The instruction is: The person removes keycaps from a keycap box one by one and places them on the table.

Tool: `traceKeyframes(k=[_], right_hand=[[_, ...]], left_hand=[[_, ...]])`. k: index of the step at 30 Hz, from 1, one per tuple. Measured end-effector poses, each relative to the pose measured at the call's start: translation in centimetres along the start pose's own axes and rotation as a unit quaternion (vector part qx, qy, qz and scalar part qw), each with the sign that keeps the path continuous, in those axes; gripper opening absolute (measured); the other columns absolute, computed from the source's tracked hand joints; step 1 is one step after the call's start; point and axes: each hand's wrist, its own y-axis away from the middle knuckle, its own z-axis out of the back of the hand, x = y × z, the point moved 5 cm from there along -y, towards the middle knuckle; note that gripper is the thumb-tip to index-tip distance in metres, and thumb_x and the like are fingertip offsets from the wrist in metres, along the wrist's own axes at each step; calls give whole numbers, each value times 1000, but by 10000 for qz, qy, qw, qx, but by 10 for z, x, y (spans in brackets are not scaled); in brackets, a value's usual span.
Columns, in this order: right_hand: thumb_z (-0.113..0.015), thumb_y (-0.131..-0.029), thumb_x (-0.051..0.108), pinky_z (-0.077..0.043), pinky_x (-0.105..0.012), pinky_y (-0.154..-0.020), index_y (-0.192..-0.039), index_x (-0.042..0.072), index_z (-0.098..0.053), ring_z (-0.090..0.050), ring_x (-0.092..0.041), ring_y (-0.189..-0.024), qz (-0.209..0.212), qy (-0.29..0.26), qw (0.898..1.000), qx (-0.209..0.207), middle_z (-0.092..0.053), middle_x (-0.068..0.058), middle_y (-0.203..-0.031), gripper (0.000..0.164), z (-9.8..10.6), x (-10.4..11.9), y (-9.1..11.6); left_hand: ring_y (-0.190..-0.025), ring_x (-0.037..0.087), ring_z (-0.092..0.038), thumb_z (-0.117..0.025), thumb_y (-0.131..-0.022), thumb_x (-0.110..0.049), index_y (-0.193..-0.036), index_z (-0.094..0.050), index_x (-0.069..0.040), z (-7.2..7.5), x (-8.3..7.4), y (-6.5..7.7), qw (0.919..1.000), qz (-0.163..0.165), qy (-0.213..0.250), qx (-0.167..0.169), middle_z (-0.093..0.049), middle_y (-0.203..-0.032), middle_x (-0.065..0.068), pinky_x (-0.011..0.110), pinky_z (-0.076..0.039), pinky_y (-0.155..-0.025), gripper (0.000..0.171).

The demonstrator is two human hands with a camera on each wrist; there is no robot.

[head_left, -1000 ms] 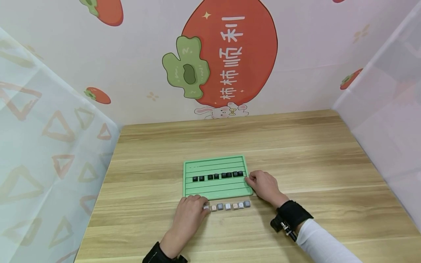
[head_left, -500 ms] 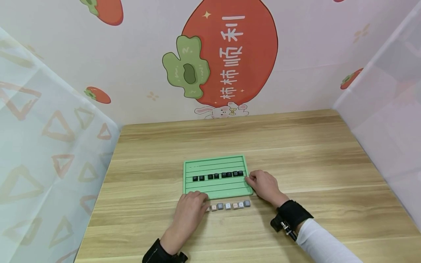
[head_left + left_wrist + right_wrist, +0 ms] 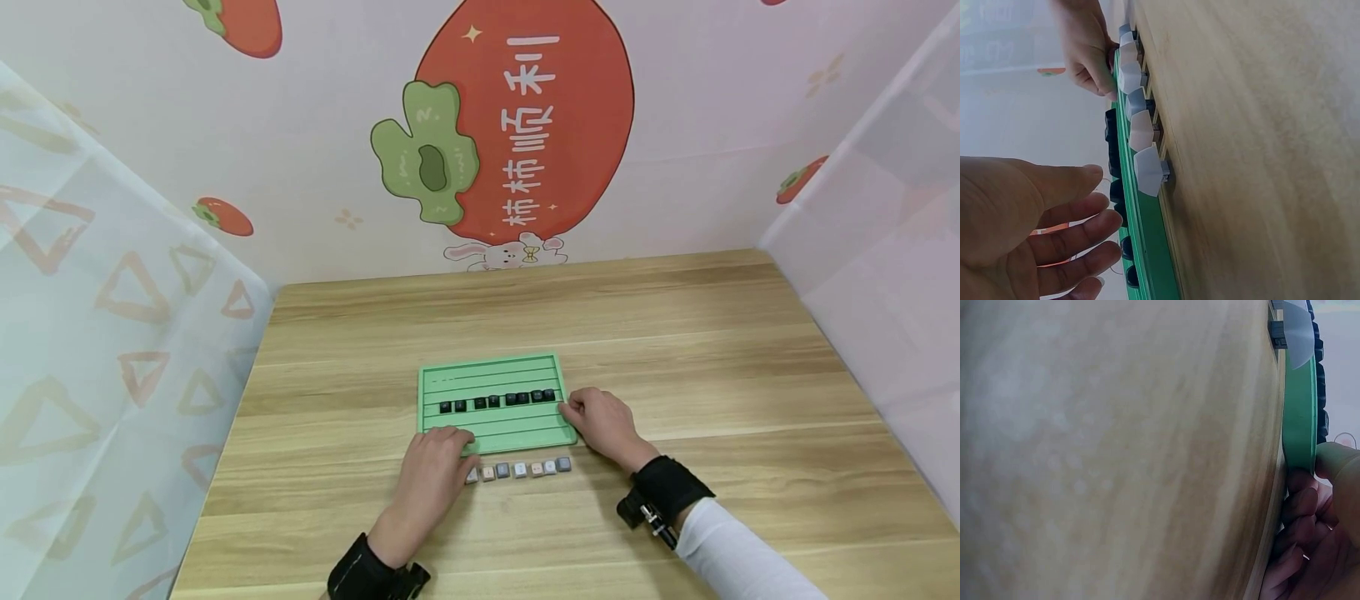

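A green grooved board (image 3: 495, 433) lies on the wooden table, with a row of black keycaps (image 3: 493, 402) across its middle. In front of it runs a row of white, beige and grey keycaps (image 3: 520, 471). My left hand (image 3: 431, 467) hovers by the board's front left corner; in the left wrist view its fingers (image 3: 1079, 237) are apart and loosely bent, with nothing between them. Nearest to it is the leftmost white keycap (image 3: 1149, 170). My right hand (image 3: 606, 425) pinches the board's right edge, thumb above and fingers curled against the side, as the right wrist view shows.
The wooden table (image 3: 712, 350) extends around the board on all sides. Printed cloth walls stand at the back (image 3: 322, 125), left (image 3: 112, 350) and right (image 3: 885, 275). Black straps with small cameras are on both wrists.
My left hand has lifted off the leftmost light keycap and shifted slightly forward over the board's front edge, uncovering that keycap. The right hand and the board stay in place.
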Motion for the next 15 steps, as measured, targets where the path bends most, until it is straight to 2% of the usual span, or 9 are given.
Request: traceKeyframes(k=[5,11,15], right_hand=[[-65,-98,29,-20,-24,-52,-58,20,-37,-32,-11,-51,-6,14,10000,-14,-30,7,-55,49,-1,-1,0],[-65,-98,28,-20,-24,-52,-58,19,-37,-32,-11,-51,-19,-18,10000,-16,-30,7,-55,49,-1,-1,-1],[-65,-98,28,-20,-24,-51,-58,19,-38,-33,-11,-51,-29,-25,10000,-2,-30,7,-55,49,0,-1,-1]], left_hand=[[-84,19,-69,-86,-80,-23,-98,-77,-14,0,0,-3,10000,-24,-6,26,-76,-93,0,31,-48,-72,23],[-83,19,-68,-85,-81,-22,-98,-77,-13,0,0,-8,10000,-48,-37,43,-75,-92,0,29,-44,-68,21],[-86,21,-69,-85,-82,-24,-99,-77,-12,0,0,-11,9999,-103,4,27,-76,-94,2,32,-47,-70,22]])
